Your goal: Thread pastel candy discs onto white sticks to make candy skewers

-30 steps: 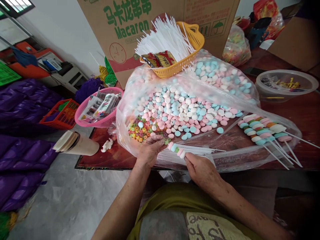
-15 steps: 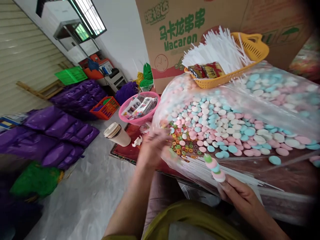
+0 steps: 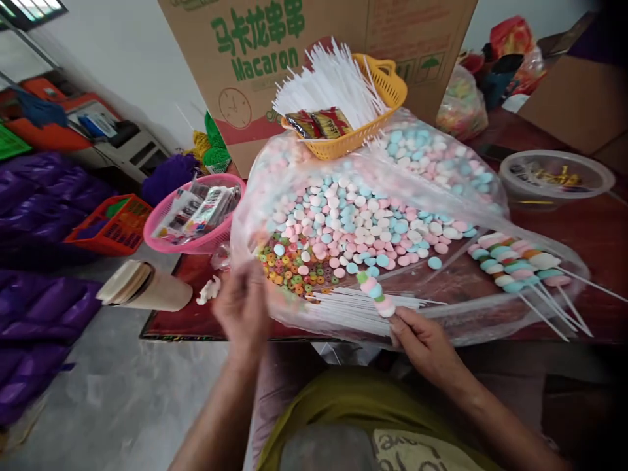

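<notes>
In my right hand (image 3: pixel 422 341) is a candy skewer (image 3: pixel 375 291), gripped near its lower end and tilted up to the left. Pink, white and blue candies are threaded on it, with green pieces between them and one at the tip. My left hand (image 3: pixel 244 306) is raised at the left edge of the plastic bag (image 3: pixel 456 320), its fingers smeared by motion. On the bag lie small coloured rings (image 3: pixel 294 265), a heap of pastel candies (image 3: pixel 363 229) and a bundle of white sticks (image 3: pixel 353 309).
Finished candy skewers (image 3: pixel 520 265) lie at the right. A yellow basket (image 3: pixel 363 140) of white sticks stands before a cardboard box (image 3: pixel 255 91). Leftward are a pink basket (image 3: pixel 169 245) of packets, a paper cup (image 3: pixel 164 288) and crumpled white tissue (image 3: pixel 209 290). A clear tub (image 3: pixel 554 196) sits far right.
The view has swung right, bringing the finished skewers and the clear tub into sight. My left hand has drawn back from the coloured rings. My right hand still holds the candy skewer.
</notes>
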`<state>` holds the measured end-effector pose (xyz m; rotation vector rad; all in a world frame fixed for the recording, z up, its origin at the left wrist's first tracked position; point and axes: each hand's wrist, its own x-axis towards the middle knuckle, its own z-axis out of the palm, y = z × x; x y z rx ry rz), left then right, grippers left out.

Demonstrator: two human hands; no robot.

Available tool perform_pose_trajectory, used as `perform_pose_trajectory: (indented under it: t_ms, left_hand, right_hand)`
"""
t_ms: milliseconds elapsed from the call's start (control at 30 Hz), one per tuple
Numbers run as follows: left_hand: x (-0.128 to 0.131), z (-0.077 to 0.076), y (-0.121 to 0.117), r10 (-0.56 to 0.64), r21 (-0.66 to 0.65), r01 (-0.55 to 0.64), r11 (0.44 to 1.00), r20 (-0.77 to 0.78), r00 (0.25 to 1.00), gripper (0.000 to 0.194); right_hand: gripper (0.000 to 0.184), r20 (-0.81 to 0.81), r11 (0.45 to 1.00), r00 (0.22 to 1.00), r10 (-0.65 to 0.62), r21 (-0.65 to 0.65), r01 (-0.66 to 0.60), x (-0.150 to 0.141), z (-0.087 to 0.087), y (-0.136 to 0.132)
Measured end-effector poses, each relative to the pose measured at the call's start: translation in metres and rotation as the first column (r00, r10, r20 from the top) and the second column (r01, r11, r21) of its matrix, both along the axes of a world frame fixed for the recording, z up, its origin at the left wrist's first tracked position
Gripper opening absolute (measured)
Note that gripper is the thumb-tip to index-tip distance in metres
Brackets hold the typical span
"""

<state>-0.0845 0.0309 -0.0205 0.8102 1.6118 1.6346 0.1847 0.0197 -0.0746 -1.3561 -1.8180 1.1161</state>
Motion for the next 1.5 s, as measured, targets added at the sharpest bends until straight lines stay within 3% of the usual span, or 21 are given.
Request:
perform_pose_trajectory:
  t_ms: [33,67,167,267,333,500,633,667,733,800,833,900,1033,1133,1200,1300,1400,1500]
  left_hand:
    - [0.029,-0.001,-0.002,-0.058,0.035,0.059,0.998,-0.028,0.998,0.024]
    - [0.055,-0.002,-0.001,-0.209,0.021,0.208,0.978,0.063,0.976,0.031]
    - [0.107,-0.006,0.013,-0.349,0.082,0.357,0.93,0.499,0.794,0.044]
    - [0.127,-0.011,0.022,-0.316,0.079,0.378,0.922,0.719,0.619,0.036]
    - [0.134,-0.015,0.019,-0.291,0.068,0.373,0.925,0.757,0.584,0.03]
    - [0.16,-0.031,0.007,-0.368,0.09,0.399,0.913,0.608,0.704,0.032]
    - [0.158,-0.039,0.023,-0.429,0.042,0.47,0.881,0.485,0.762,0.034]
    - [0.152,-0.04,0.031,-0.438,0.012,0.472,0.881,0.396,0.807,0.034]
    - [0.137,-0.042,0.049,-0.458,-0.076,0.463,0.883,0.073,0.886,0.029]
    - [0.126,-0.044,0.064,-0.502,-0.17,0.472,0.865,-0.255,0.827,0.011]
    - [0.123,-0.046,0.069,-0.526,-0.209,0.483,0.85,-0.345,0.777,0.006]
    - [0.12,-0.051,0.072,-0.565,-0.251,0.506,0.825,-0.396,0.724,0.015]
    - [0.121,-0.061,0.059,-0.6,-0.234,0.555,0.798,-0.404,0.691,0.013]
    - [0.12,-0.062,0.052,-0.515,-0.126,0.499,0.857,-0.19,0.836,0.011]
    - [0.123,-0.055,0.051,-0.436,-0.059,0.439,0.897,0.056,0.898,0.022]
    - [0.133,-0.041,0.048,-0.422,0.011,0.442,0.897,0.313,0.851,0.029]
    - [0.14,-0.029,0.038,-0.425,0.08,0.436,0.896,0.437,0.793,0.024]
    - [0.139,-0.028,0.026,-0.454,0.14,0.44,0.887,0.43,0.78,0.028]
  right_hand:
    - [0.034,0.021,1.0,1.0,0.01,0.022,-0.011,-0.002,0.003,0.0]
    - [0.033,0.038,0.999,0.999,0.022,0.045,-0.023,-0.005,0.007,-0.001]
    - [0.031,0.055,0.994,0.998,0.034,0.101,-0.039,-0.015,0.017,-0.003]
    - [0.031,0.024,0.991,0.999,0.037,0.128,-0.04,-0.02,0.018,-0.007]
    - [0.03,0.006,0.99,1.0,0.017,0.138,-0.017,-0.02,0.014,-0.009]
    - [0.028,0.006,0.988,0.997,-0.082,0.134,0.08,-0.017,0.0,-0.013]
    - [0.025,0.042,0.979,0.984,-0.17,0.124,0.164,0.0,0.0,0.01]
    - [0.023,0.056,0.968,0.974,-0.218,0.136,0.209,0.006,0.001,0.021]
    - [0.023,0.101,0.942,0.945,-0.311,0.161,0.293,0.015,0.004,0.047]
    - [0.025,0.147,0.934,0.928,-0.342,0.161,0.318,0.016,0.003,0.074]
    - [0.023,0.161,0.94,0.931,-0.329,0.152,0.306,0.013,0.001,0.086]
    - [0.019,0.159,0.953,0.943,-0.293,0.13,0.275,0.005,-0.006,0.101]
    - [0.016,0.092,0.962,0.959,-0.267,0.089,0.259,0.002,-0.012,0.1]
    - [0.023,-0.02,0.968,0.968,-0.251,0.013,0.251,0.009,0.0,0.081]
    - [0.027,-0.227,0.97,0.948,-0.225,-0.141,0.196,0.008,0.011,0.068]
    - [0.029,-0.547,0.936,0.788,-0.282,-0.336,0.101,-0.006,0.022,0.055]
    - [0.029,-0.654,0.916,0.658,-0.374,-0.371,0.152,-0.023,0.021,0.049]
    - [0.03,-0.685,0.906,0.602,-0.411,-0.382,0.184,-0.034,0.016,0.047]
